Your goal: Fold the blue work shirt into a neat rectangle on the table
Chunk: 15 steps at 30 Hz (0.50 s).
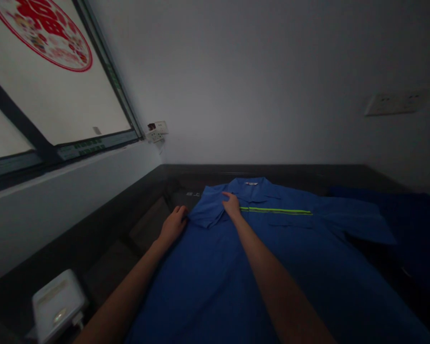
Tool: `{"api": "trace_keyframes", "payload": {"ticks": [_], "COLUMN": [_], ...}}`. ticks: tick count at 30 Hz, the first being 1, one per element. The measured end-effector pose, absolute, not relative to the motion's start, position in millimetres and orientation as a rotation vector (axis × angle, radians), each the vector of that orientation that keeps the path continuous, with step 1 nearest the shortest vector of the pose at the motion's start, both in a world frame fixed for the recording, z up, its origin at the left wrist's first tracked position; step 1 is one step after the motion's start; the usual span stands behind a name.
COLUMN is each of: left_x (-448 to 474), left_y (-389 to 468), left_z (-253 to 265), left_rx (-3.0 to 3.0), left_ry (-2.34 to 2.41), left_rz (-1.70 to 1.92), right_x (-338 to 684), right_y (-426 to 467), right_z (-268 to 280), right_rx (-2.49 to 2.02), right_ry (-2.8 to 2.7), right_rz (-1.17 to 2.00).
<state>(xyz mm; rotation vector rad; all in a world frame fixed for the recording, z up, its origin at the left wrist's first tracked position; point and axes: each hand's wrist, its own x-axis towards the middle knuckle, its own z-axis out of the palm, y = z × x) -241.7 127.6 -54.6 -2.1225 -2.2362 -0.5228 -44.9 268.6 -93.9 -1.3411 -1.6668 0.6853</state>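
A blue short-sleeved work shirt point(258, 248) with a yellow-green reflective stripe point(275, 210) lies spread flat on a dark surface, collar toward the far wall. Its left sleeve point(208, 212) is folded inward over the chest. My left hand point(174, 224) rests at the shirt's left edge, fingers curled on the folded sleeve's edge. My right hand point(232, 204) presses flat on the folded sleeve near the collar, fingers apart. The right sleeve point(358, 220) lies stretched out to the right.
Dark blue cloth point(412, 224) lies at the right. A white boxy device point(57, 303) sits at the near left. A window point(46, 86) with a red round decoration is on the left wall, wall sockets point(156, 131) in the corner and on the right wall point(394, 102).
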Motion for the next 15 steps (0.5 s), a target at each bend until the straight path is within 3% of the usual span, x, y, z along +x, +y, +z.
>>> {"api": "trace_keyframes", "payload": {"ticks": [10,15], "left_x": [-239.9,-208.3], "left_y": [132.6,129.5], "left_z": [-37.8,-46.6], "left_rx": [-2.211,-2.317], "left_ry": [-2.127,-1.862], "left_rz": [-0.415,-0.427], "right_x": [-30.8,-51.6], "right_y": [256.4,250.7], "right_z": [-67.5,-56.0], "right_rx": [-1.446,-1.300], "right_ry": [-1.627,-1.971], "right_rz": [0.427,0.308]}}
